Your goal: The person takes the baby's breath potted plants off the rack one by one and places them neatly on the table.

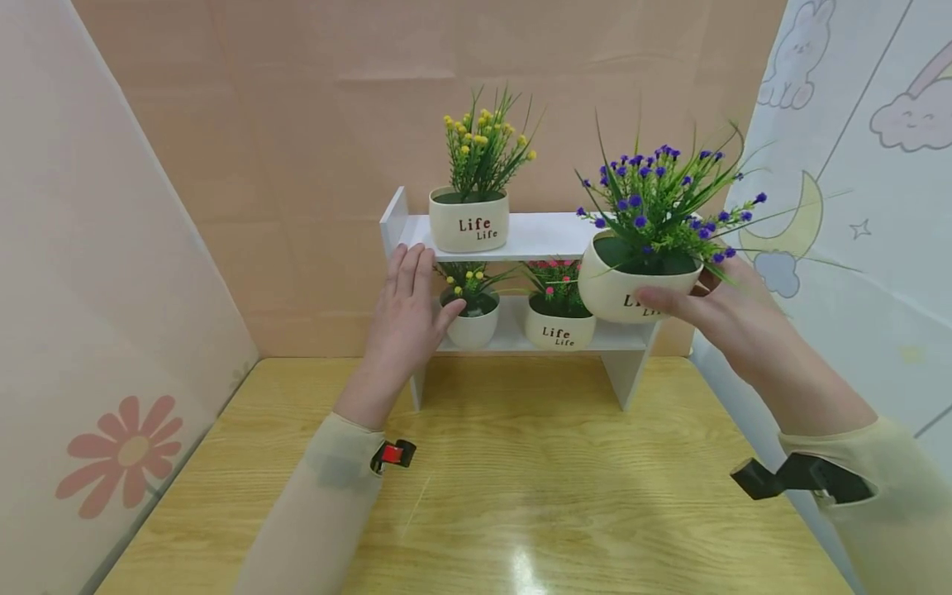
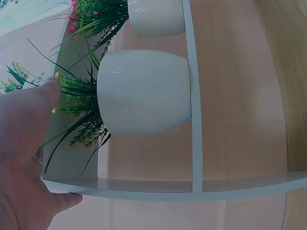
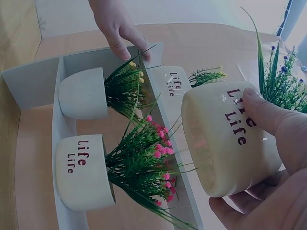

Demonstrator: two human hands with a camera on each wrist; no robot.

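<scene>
My right hand [image 1: 732, 306] grips a cream pot of purple artificial flowers [image 1: 640, 277], thumb on the "Life" lettering at the front and fingers behind. The pot is held up in front of the right end of the small white two-tier shelf [image 1: 546, 235]. My left hand [image 1: 405, 314] touches the shelf's left end with fingers extended, its thumb near the lower pot of yellow flowers [image 2: 144, 91]. Another pot with yellow flowers [image 1: 468, 223] stands on the top tier. On the lower tier, a pot with pink flowers [image 3: 86, 172] stands right of the plain-faced yellow-flower pot.
The shelf stands at the back of a wooden table [image 1: 521, 471], before a peach-coloured backdrop [image 1: 297, 165]. A white panel with a pink flower print [image 1: 130, 454] is at the left; a panel with moon and cloud drawings [image 1: 855, 207] is at the right.
</scene>
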